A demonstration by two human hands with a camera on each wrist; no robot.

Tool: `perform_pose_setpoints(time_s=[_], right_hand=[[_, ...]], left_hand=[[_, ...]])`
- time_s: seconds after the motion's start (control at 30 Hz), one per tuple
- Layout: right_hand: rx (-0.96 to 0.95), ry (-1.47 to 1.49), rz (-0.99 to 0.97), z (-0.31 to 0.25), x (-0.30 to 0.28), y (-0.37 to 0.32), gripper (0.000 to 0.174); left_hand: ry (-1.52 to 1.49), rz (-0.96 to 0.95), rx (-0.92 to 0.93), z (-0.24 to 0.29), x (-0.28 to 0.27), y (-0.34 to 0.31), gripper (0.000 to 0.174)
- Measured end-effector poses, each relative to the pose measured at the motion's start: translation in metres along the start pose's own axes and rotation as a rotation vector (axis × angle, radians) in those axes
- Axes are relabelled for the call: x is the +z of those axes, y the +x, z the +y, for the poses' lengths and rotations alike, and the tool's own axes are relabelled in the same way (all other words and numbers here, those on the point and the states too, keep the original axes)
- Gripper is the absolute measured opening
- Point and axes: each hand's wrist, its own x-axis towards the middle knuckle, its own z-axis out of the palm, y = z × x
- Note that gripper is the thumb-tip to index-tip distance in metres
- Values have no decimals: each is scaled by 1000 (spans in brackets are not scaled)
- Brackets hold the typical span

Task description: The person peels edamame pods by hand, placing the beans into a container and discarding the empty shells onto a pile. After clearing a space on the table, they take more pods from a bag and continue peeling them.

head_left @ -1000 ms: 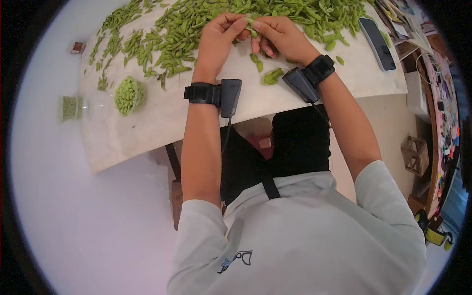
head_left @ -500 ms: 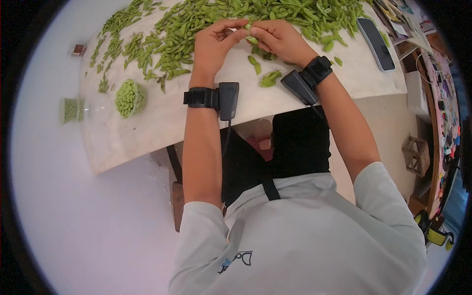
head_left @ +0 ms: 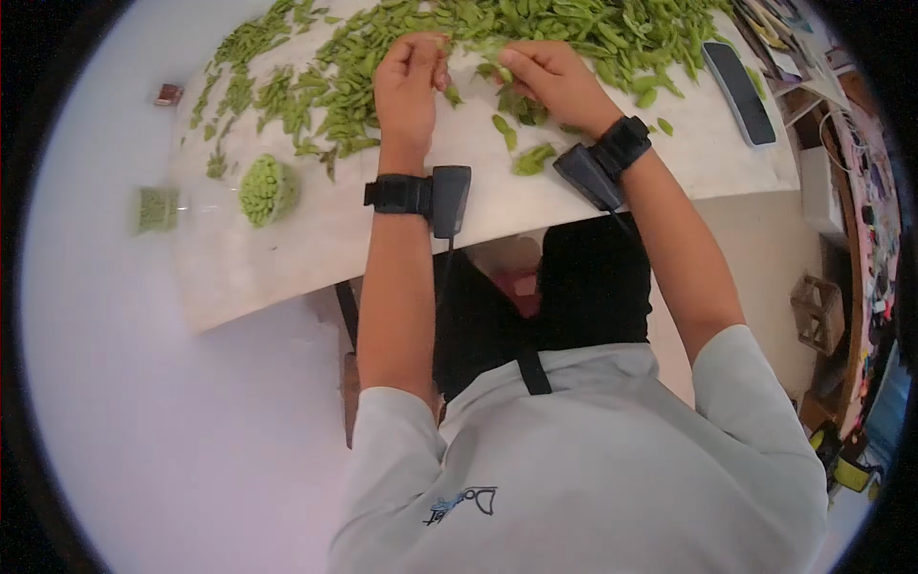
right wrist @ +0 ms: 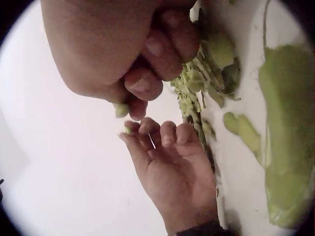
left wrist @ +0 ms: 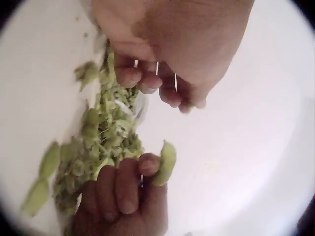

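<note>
- Pinching a green pod (left wrist: 166, 162) at its fingertips is the right hand (left wrist: 123, 196); the grip is narrow and holds the pod just over the worktop (head_left: 316, 230).
- Left hand (head_left: 409, 77) is just beside, apart from the pod; fingers curled, but if this grip holds sth. I cannot tell.
- Big heap of pods (head_left: 535, 24) lies behind both hands.
- Pile of shelled beans (head_left: 265, 189) well to the left; phone (head_left: 738, 91) near the right edge.

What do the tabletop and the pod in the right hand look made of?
The tabletop: white, smooth, low sheen; stone or laminate, can't tell which. The pod: plant matter, a bean pod by its shape, with matte pale-green skin.
</note>
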Motion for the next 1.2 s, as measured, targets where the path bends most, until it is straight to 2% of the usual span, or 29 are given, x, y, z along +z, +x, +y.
perform_pose_setpoints(time_s=[0.1, 0.13, 0.27, 0.4, 0.53, 0.63, 0.67, 0.73, 0.8, 0.87, 0.97, 1.07, 1.2], right_hand=[[-35, 35, 132, -3, -3, 5, 34], [-13, 70, 154, -4, -3, 5, 34], [6, 117, 203, -6, 0, 3, 35], [5, 132, 198, -4, 1, 5, 35], [25, 87, 224, 0, -1, 6, 35], [22, 32, 205, 5, -3, 5, 35], [5, 69, 235, 3, -1, 5, 35], [2, 35, 198, 6, -3, 5, 36], [-23, 54, 196, 3, -2, 7, 39], [-37, 19, 214, 5, 0, 8, 40], [-7, -33, 215, 6, -5, 5, 38], [-9, 36, 229, 6, -2, 7, 37], [-24, -31, 235, 7, -3, 7, 38]], left_hand=[[-29, 178, 63, 35, -4, -13, 19], [82, 225, 115, 49, -8, -22, 18], [467, 407, 123, 101, -57, -55, 15], [1028, 542, 144, 141, -131, -73, 20], [1405, 476, -65, 149, -156, -77, 21], [1220, 505, 170, 135, -135, -67, 19], [1111, 480, 175, 128, -120, -59, 19], [928, 306, 194, 111, -84, -43, 20], [779, 158, 133, 94, -39, -30, 25], [705, -117, 126, 77, -7, -18, 31], [684, -273, 33, 50, 22, -1, 38], [544, -343, 9, 20, 29, 8, 43], [324, -237, 4, -7, 29, 8, 41]])
